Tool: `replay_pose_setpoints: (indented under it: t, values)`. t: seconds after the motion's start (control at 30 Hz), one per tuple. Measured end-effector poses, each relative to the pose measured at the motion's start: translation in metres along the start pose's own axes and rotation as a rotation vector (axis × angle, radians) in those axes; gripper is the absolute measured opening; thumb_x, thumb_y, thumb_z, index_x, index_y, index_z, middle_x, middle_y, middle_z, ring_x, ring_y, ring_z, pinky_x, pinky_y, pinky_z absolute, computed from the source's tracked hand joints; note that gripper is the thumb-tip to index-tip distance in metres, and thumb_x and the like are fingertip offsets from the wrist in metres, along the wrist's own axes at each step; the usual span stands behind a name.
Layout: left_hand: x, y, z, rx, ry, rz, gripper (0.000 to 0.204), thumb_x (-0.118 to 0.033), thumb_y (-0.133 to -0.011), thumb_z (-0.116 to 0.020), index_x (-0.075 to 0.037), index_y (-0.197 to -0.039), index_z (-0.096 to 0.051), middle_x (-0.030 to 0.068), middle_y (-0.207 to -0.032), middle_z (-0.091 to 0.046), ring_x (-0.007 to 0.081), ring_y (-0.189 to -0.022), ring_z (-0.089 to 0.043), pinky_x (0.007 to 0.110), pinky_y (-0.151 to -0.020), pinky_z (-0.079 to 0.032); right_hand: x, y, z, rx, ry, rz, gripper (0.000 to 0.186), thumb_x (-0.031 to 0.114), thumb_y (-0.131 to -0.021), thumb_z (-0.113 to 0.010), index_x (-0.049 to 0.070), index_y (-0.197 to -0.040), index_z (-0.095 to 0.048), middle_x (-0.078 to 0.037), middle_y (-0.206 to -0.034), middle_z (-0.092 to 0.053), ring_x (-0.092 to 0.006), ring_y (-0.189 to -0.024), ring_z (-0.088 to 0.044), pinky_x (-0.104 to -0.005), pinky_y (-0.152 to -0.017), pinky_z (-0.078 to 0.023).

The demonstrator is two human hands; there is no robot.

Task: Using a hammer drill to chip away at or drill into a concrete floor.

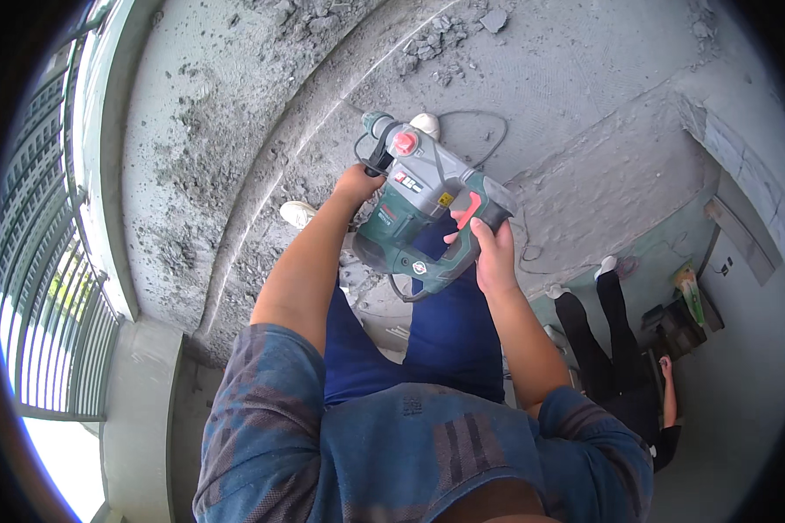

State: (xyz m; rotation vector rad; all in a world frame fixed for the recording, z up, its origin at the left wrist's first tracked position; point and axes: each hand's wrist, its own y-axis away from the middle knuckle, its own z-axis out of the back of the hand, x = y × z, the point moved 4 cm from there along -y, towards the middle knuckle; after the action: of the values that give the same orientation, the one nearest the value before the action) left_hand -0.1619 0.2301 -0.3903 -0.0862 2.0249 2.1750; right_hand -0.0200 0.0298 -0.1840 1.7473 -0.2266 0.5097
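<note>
I hold a green and grey rotary hammer [420,196] with red switches above my legs. My left hand [362,183] is closed round its black front side handle, partly hidden by the tool. My right hand [488,248] grips the rear handle at the red trigger, its fingers partly behind the handle. The tool's nose points away from me toward the dusty concrete, where a pale line curves past it; I cannot tell whether the bit touches the surface. A black power cable [501,129] loops beside the tool. My white shoes [298,212] show on either side.
Broken concrete lumps [427,45] and grit lie ahead and to the left. A metal railing [61,261] curves along the left. At the lower right, a person in dark clothing [630,375] is near a bundle of dark boxes or bags [667,322] and a long board [741,240].
</note>
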Motion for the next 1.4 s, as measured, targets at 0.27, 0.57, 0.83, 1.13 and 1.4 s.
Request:
replay_pose_setpoints:
  t: [0.27,0.57,0.83,1.13,1.4]
  values:
    - [-0.189,0.028,-0.045,-0.044,-0.057,-0.230,0.055,-0.044,-0.072,-0.074,0.000,-0.106,-0.069,0.0207,-0.101,-0.071,0.0328,-0.097,-0.069,0.040,-0.085,-0.053,0.122,0.044,0.053,-0.092,0.084,0.320,0.041,0.004,-0.092,-0.056,-0.004,-0.130,-0.042,-0.016,-0.113,-0.061,-0.0187,-0.087,-0.065,-0.0341,-0.075,-0.058]
    - [-0.259,-0.002,-0.075,0.039,0.212,-0.421,0.046,-0.038,-0.079,-0.073,0.000,-0.104,-0.068,0.0164,-0.098,-0.072,0.0272,-0.091,-0.069,0.036,-0.081,-0.051,0.181,0.032,0.064,-0.093,0.257,0.340,0.038,-0.001,-0.089,-0.061,-0.005,-0.124,-0.047,-0.012,-0.110,-0.061,-0.0164,-0.092,-0.065,-0.0319,-0.084,-0.055]
    - [-0.267,-0.046,-0.045,0.037,0.446,-0.381,0.035,-0.029,-0.086,-0.067,-0.003,-0.108,-0.067,0.0154,-0.104,-0.071,0.0263,-0.095,-0.068,0.035,-0.083,-0.050,0.240,-0.042,0.030,0.017,0.342,0.104,0.025,0.001,-0.086,-0.064,-0.003,-0.110,-0.058,-0.007,-0.093,-0.064,-0.0137,-0.077,-0.065,-0.0310,-0.073,-0.055]
    - [-0.299,-0.093,-0.093,0.278,1.348,-0.057,0.037,-0.025,-0.092,-0.061,0.004,-0.113,-0.063,0.0149,-0.103,-0.069,0.0230,-0.090,-0.067,0.039,-0.078,-0.051,0.281,-0.084,0.011,-0.012,0.647,0.023,0.024,0.008,-0.084,-0.070,-0.003,-0.104,-0.064,-0.007,-0.092,-0.068,-0.0137,-0.085,-0.066,-0.0298,-0.078,-0.052]
    - [-0.381,-0.143,-0.130,0.154,1.466,-0.124,0.052,-0.040,-0.092,-0.058,0.002,-0.123,-0.060,0.0148,-0.107,-0.069,0.0254,-0.094,-0.066,0.038,-0.080,-0.051,0.358,-0.163,0.030,0.148,0.733,0.108,0.010,-0.001,-0.087,-0.063,-0.002,-0.097,-0.064,-0.006,-0.091,-0.067,-0.0139,-0.086,-0.065,-0.0293,-0.081,-0.051]
